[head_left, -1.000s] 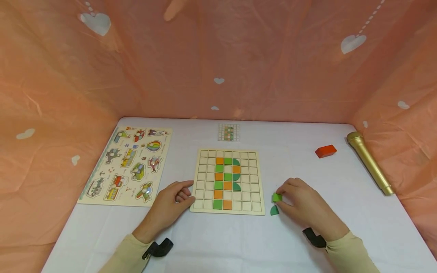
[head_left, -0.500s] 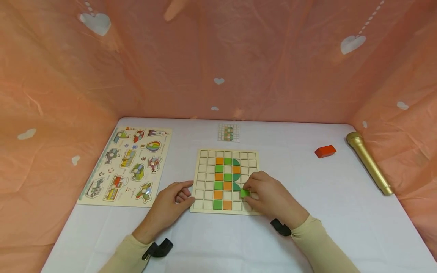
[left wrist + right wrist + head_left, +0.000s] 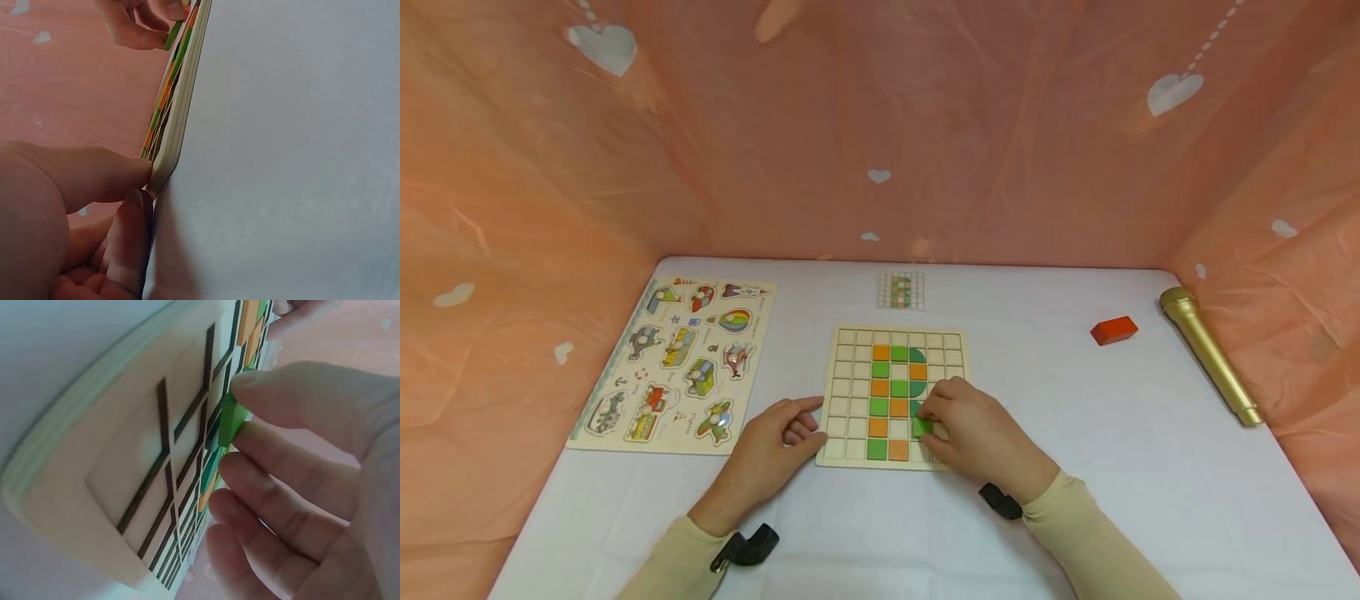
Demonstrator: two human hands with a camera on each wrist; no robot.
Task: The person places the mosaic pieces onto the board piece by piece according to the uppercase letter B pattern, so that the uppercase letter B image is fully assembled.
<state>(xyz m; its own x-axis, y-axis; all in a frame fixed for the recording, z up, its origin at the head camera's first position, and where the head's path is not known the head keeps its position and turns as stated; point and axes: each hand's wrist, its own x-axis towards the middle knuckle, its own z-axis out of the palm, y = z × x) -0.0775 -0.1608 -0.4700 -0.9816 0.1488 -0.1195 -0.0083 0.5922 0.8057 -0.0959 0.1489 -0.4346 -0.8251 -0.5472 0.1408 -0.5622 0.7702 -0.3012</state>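
A wooden peg puzzle board printed with cartoon vehicles (image 3: 679,365) lies at the left of the white table (image 3: 1105,433). Just to its right, the person's left hand (image 3: 771,454) rests against the near left corner of the pale wooden grid board (image 3: 854,392), thumb and curled fingers pressed to its edge. Orange and green tiles fill part of the grid's middle columns. Over the board's near right squares, the right hand (image 3: 973,433) pinches a small bright green square tile (image 3: 922,427) between thumb and fingertips (image 3: 262,384), the tile tilted and touching the grid. A small pattern card (image 3: 900,289) lies beyond the board. Farther right sit a red wooden block (image 3: 1113,330) and a gold microphone (image 3: 1208,353) near the peach heart-printed backdrop (image 3: 880,125)
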